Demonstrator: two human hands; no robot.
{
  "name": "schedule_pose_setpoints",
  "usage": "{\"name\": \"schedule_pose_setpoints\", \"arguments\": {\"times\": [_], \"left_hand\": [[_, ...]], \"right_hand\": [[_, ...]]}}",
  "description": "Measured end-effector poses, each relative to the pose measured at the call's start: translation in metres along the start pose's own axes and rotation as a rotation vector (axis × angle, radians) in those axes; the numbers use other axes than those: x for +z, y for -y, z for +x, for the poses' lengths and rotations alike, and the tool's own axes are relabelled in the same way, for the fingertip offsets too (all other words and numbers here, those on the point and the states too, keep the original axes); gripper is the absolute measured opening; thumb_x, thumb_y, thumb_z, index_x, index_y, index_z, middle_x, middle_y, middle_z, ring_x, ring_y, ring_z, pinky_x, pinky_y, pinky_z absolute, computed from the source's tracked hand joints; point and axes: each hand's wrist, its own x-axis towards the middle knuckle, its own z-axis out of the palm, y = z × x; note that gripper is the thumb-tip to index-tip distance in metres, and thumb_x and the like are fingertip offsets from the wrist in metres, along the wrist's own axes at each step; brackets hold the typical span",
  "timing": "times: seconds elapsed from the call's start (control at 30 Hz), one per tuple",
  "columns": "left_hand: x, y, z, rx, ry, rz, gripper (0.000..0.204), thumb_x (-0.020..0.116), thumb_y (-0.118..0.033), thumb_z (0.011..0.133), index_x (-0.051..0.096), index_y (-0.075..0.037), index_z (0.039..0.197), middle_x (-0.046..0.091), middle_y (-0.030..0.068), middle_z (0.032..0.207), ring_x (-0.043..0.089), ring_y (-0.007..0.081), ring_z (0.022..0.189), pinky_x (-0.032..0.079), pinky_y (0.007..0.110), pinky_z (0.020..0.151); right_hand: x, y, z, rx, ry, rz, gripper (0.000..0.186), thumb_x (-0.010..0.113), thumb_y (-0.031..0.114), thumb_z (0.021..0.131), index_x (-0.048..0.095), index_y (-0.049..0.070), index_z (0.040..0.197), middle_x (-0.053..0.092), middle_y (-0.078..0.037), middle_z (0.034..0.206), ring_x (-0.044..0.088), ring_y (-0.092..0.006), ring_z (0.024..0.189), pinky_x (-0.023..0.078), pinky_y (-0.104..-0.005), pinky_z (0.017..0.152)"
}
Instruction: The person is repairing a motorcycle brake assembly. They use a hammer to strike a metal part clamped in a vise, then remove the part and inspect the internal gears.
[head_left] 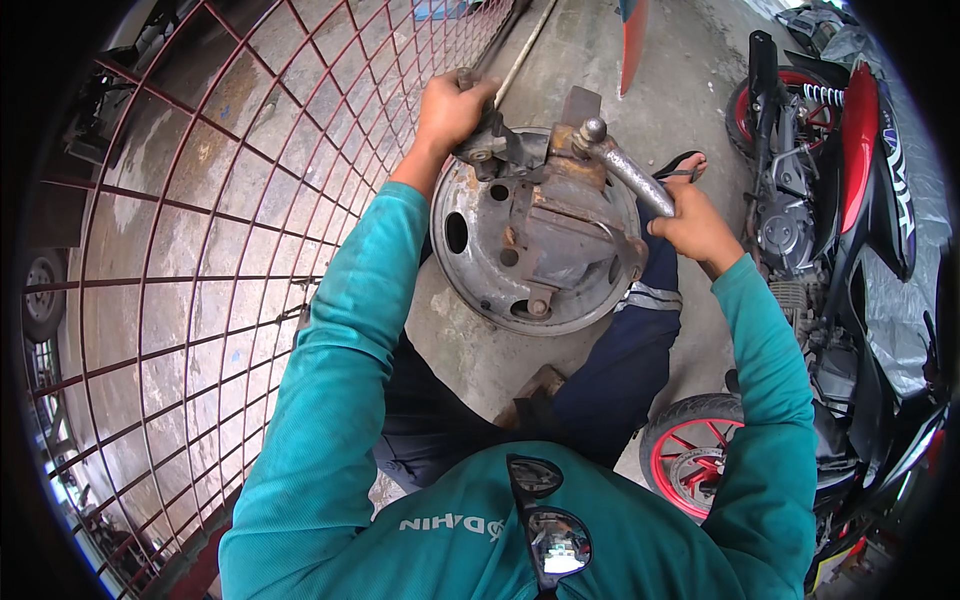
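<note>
- The vise (572,235) sits on the steel wheel (470,268), its long axis running from the wheel's far edge toward its near edge.
- The right hand (697,228) is clenched around a metal bar (635,178) near the wheel's right edge; the bar slants, its rounded end pointing far-left over the vise.
- The left hand (450,115) grasps a dark metal part (515,152) at the wheel's far-left edge, roughly crosswise to the vise.
- The left fingertips are hard to make out; the right fist covers the bar's near end.
- The vise hides much of the wheel's middle.
</note>
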Motion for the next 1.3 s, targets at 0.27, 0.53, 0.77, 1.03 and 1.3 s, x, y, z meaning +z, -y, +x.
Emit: {"name": "schedule_pose_setpoints", "arguments": {"times": [0.27,0.53,0.77,1.03,1.3], "left_hand": [[-0.003,-0.004,0.001,-0.018,0.028,0.062,0.049,0.081,-0.039,0.081,0.075,0.005,0.101,0.077,0.0150,0.086,0.073,0.0228,0.082,0.056,0.036,0.078],[-0.004,-0.011,-0.005,-0.002,0.034,0.047,0.049,0.081,-0.037,0.082,0.075,0.006,0.103,0.077,0.0171,0.090,0.073,0.0228,0.083,0.056,0.036,0.079],[-0.002,-0.009,0.001,0.005,0.059,0.038,0.052,0.081,-0.037,0.082,0.074,0.009,0.106,0.077,0.0169,0.091,0.074,0.0226,0.085,0.057,0.035,0.080],[-0.002,-0.013,-0.004,-0.027,0.049,0.021,0.042,0.078,-0.035,0.086,0.074,0.005,0.099,0.073,0.0104,0.082,0.068,0.0177,0.074,0.054,0.033,0.072],[-0.004,-0.011,-0.009,0.022,0.024,0.037,0.032,0.074,-0.029,0.092,0.074,0.003,0.091,0.068,0.0029,0.074,0.059,0.0113,0.065,0.049,0.030,0.063]], "right_hand": [[-0.031,0.039,-0.006,-0.026,-0.086,0.142,0.038,0.080,0.029,0.084,0.063,-0.004,0.095,0.059,-0.009,0.065,0.065,-0.0246,0.064,0.048,-0.0375,0.062],[-0.007,0.010,-0.004,-0.039,-0.117,-0.294,0.031,0.075,0.020,0.078,0.066,-0.003,0.097,0.068,-0.024,0.082,0.068,-0.0444,0.086,0.052,-0.0500,0.079],[-0.001,-0.004,0.000,-0.169,-0.138,-0.167,0.031,0.073,0.017,0.075,0.065,-0.005,0.097,0.068,-0.026,0.085,0.069,-0.0444,0.087,0.051,-0.0498,0.079],[-0.003,0.004,-0.005,-0.065,-0.129,-0.175,0.032,0.073,0.017,0.076,0.065,-0.005,0.098,0.068,-0.026,0.087,0.069,-0.0441,0.089,0.051,-0.0499,0.080],[0.001,0.002,-0.003,-0.024,-0.014,-0.341,0.029,0.072,0.014,0.076,0.065,-0.003,0.097,0.070,-0.026,0.097,0.068,-0.0455,0.095,0.052,-0.0520,0.084]]}}
